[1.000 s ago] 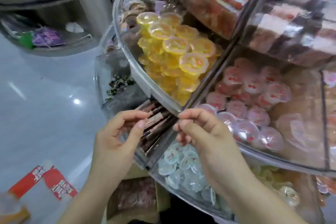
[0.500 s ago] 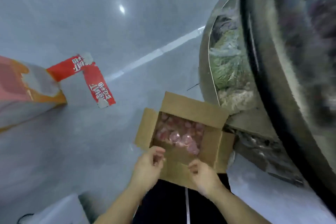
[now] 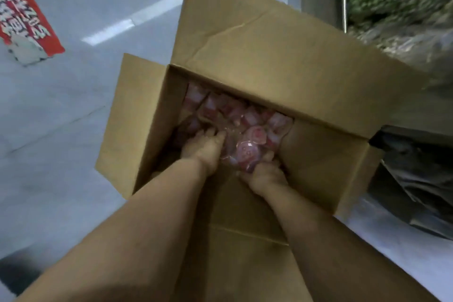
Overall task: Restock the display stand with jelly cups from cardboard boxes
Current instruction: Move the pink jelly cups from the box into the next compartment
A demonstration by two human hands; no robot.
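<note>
The grey floor point(image 3: 61, 130) filled the left of the view, with a torn red label point(image 3: 24, 19) lying on it. On the right stood the lower part of the display stand point(image 3: 392, 7), its contents blurred and greenish. Between them sat the open cardboard box point(image 3: 282, 56), flaps folded outward, touching or almost touching the stand.

Inside the box lay the jelly cups point(image 3: 245, 115), pink and red, seemingly under a clear plastic film. They are probably light and small, with stiff but thin walls and smooth, slippery lids, so a handful could slide apart easily. It seems better to scoop several from below or from both sides than to pinch one by the lid.

Both hands were deep in the box, close together. The left hand point(image 3: 203, 147) lay on the cups with the fingers curled down among them. The right hand point(image 3: 264, 174) had its fingers bent round a small cluster of cups at the near edge of the pile. Whether either grip was firm, I cannot tell.
</note>
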